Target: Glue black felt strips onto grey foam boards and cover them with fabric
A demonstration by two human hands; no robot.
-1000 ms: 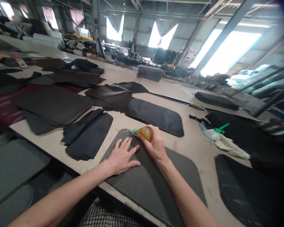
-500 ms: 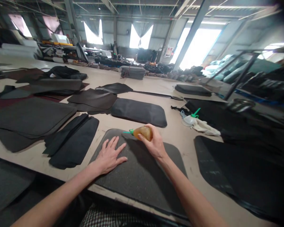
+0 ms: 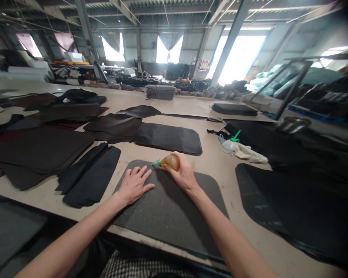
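Observation:
A dark grey panel (image 3: pixel 174 216) with rounded corners lies at the table's near edge. Resting flat on its left part is my left hand (image 3: pixel 135 184), open, the fingers spread. My right hand (image 3: pixel 182 172) is closed around a squeeze bottle (image 3: pixel 170 162) of amber liquid, held tilted on its side over the panel's far edge. The bottle's thin green nozzle points left, close to the panel's surface beyond my left fingertips; whether it touches cannot be made out. Just past the panel lies a black rounded piece (image 3: pixel 168 138).
Dark cut sheets (image 3: pixel 40 150) and a stack of black strips (image 3: pixel 89 173) lie to the left. On the right are a white bottle with a green nozzle (image 3: pixel 229 144), a pale cloth (image 3: pixel 249 153) and a large black piece (image 3: pixel 278 204). A grey stack (image 3: pixel 161 92) stands farther back.
My right hand has shifted slightly left with the squeeze bottle, its nozzle now lower near the panel's far edge. My left hand stays flat on the panel. The view has tilted a little.

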